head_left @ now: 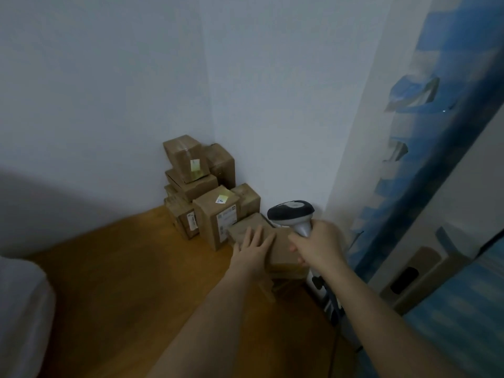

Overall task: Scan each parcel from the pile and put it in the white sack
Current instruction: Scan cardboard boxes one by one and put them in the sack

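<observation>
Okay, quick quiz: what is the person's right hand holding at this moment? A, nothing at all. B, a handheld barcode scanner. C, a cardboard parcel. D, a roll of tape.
B: the right hand is wrapped around the grip of the barcode scanner, whose dark head points toward the pile, while the left hand lies flat on the nearest parcel.

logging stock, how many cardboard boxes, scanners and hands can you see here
cardboard boxes: 8 that I can tell apart, the back ones partly hidden
scanner: 1
hands, left and right: 2
total: 11
</observation>
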